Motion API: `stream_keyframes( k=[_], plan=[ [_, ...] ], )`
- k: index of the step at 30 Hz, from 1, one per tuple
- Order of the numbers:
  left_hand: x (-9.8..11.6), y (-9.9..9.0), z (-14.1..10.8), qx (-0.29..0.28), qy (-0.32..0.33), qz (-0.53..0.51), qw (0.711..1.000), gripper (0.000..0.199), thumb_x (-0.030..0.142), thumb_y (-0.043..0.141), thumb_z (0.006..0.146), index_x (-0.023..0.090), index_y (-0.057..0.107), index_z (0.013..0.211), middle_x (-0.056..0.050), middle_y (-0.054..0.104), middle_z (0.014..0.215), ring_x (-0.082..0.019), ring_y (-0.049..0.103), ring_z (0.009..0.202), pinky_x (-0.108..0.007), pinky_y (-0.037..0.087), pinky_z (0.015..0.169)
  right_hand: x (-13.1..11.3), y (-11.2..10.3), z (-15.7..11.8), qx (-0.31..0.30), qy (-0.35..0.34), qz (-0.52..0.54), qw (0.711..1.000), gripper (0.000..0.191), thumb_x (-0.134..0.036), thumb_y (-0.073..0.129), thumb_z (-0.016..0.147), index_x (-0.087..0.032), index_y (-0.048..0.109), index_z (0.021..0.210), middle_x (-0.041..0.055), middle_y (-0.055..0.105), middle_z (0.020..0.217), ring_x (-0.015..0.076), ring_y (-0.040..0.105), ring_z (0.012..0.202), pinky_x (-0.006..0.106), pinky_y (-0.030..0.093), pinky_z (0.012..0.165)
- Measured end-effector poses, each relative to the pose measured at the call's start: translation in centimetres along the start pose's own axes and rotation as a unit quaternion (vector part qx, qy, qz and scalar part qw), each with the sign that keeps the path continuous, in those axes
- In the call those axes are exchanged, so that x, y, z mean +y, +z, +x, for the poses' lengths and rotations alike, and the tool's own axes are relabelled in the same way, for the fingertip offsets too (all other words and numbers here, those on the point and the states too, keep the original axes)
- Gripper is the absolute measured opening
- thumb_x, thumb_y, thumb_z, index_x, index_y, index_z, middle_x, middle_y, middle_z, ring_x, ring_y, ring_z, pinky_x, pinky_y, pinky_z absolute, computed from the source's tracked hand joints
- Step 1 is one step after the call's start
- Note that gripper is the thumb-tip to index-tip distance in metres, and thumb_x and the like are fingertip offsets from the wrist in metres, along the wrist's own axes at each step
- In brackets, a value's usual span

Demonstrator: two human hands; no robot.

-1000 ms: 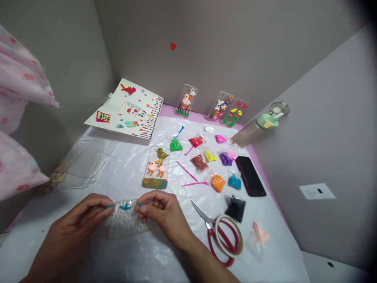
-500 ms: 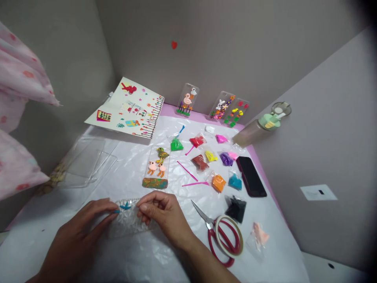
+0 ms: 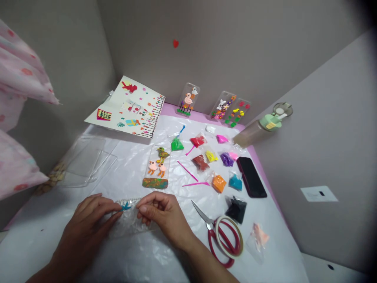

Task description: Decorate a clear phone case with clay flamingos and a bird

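Observation:
A clear phone case lies flat near the table's front, with a light beaded line along its far edge. On it sits a small blue clay shape with several points. The thumb and forefinger of my left hand pinch at the left end of this blue clay. My right hand is just right of the blue clay, over the case, thumb and forefinger pressed together; anything between them is too small to make out. Beyond my hands lies another clear case with clay birds.
Scissors and a tape roll lie to the right. Several bagged clay lumps, like the orange clay, and pink tools spread behind. A phone, bottle, drawn card and clear cases surround them.
My left fingertips have moved slightly right, bringing a small blue bit up against the blue clay shape. My right hand has hardly moved.

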State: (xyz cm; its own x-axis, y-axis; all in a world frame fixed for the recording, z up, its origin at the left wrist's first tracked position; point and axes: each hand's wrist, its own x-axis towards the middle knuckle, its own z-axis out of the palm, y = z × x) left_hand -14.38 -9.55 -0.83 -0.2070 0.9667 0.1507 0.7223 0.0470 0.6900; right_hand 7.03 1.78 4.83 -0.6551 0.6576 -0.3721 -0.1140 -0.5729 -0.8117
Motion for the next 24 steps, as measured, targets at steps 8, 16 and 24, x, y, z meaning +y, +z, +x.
stream_keyframes(
  k=[8,16,24],
  plan=[
    [-0.79,0.47,-0.31,-0.002,0.035,0.047,0.998,0.027,0.057,0.065,0.097,0.031,0.074,0.097,0.0,0.078,0.095,-0.03,0.067,0.103,-0.046,0.045,0.105,0.1,0.03,-0.01,-0.003,0.0,0.001,1.0,0.042,-0.055,0.095,0.07,-0.017,0.08,0.082,-0.0028,0.068,0.063,0.0078,0.056,0.055,0.02,0.045,0.058],
    [-0.3,0.57,-0.28,0.006,0.06,0.045,0.997,0.023,0.053,0.062,0.101,0.032,0.07,0.102,0.001,0.075,0.097,-0.029,0.063,0.103,-0.043,0.041,0.105,0.04,0.03,-0.12,0.002,-0.004,0.012,1.0,0.036,-0.05,0.094,0.073,-0.018,0.082,0.086,-0.0016,0.071,0.069,0.0087,0.058,0.06,0.021,0.046,0.061],
    [-0.24,0.5,-0.42,0.03,0.077,0.042,0.996,0.027,0.057,0.058,0.103,0.032,0.069,0.1,0.002,0.075,0.094,-0.027,0.063,0.101,-0.043,0.039,0.111,0.08,0.19,0.17,0.022,-0.001,0.02,1.0,0.038,-0.04,0.103,0.059,-0.018,0.078,0.077,-0.0062,0.064,0.061,0.0067,0.053,0.056,0.019,0.043,0.059]
  ],
)
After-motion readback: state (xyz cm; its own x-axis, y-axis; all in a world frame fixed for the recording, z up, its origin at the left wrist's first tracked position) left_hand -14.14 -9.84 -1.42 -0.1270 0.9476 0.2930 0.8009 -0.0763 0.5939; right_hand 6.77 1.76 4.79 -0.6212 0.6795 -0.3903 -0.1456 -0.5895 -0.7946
